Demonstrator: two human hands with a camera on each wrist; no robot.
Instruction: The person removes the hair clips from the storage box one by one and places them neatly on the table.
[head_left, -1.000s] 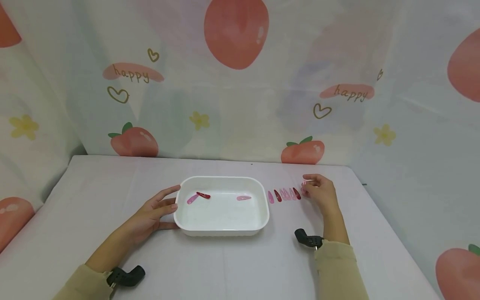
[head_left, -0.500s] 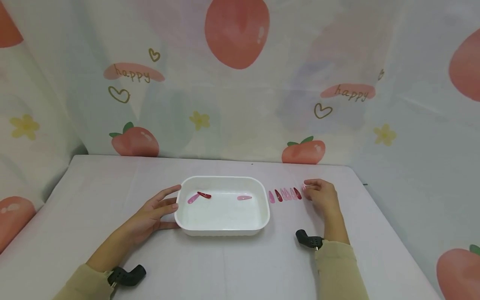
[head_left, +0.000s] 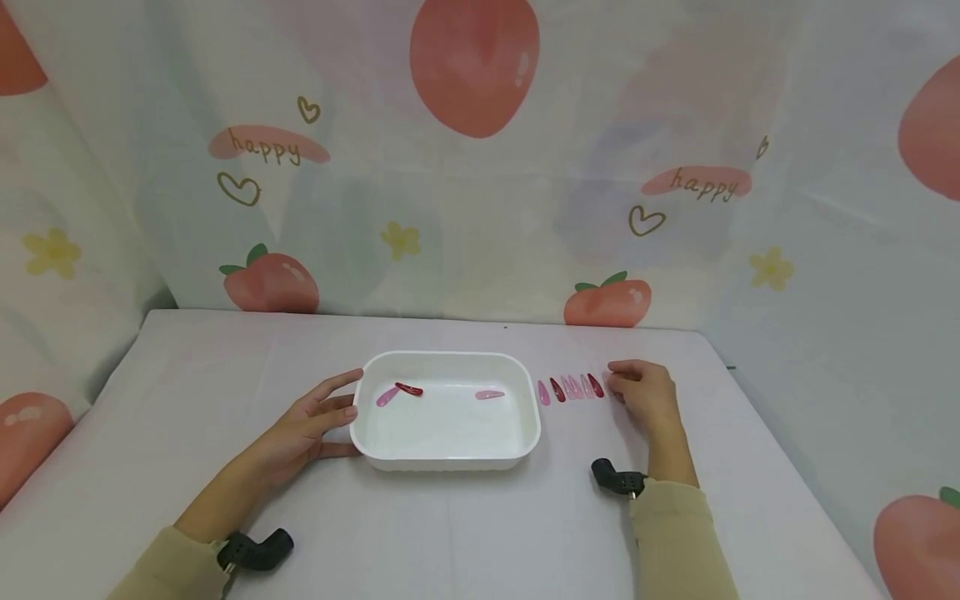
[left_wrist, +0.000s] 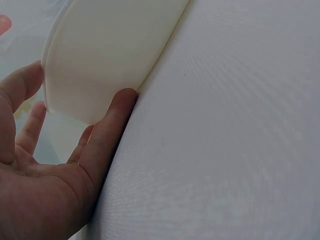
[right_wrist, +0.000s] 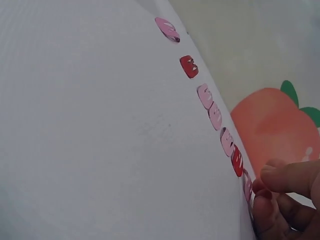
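Observation:
A white tray (head_left: 446, 462) stands on the table, with a red snap hair clip (head_left: 409, 389), a pink clip (head_left: 387, 397) and another pink clip (head_left: 490, 394) inside. Against the tray's left end rest the spread fingers of my left hand (head_left: 303, 429); the left wrist view shows fingertips touching its rim and lower wall. Right of the tray runs a row of several pink and red hair clips (head_left: 572, 387). At the row's far right my right hand (head_left: 647, 396) pinches a pink hair clip (right_wrist: 247, 185), low at the table and partly hidden by the fingers.
A white cloth covers the table (head_left: 450, 533). Behind it hangs a curtain (head_left: 480, 217) printed with peaches, flowers and hearts. Dark wrist cameras (head_left: 258, 551) stick out from both sleeves.
My right hand has lowered slightly, bringing the pink hair clip down to the table beside the last red one. The left hand and the tray stay in place.

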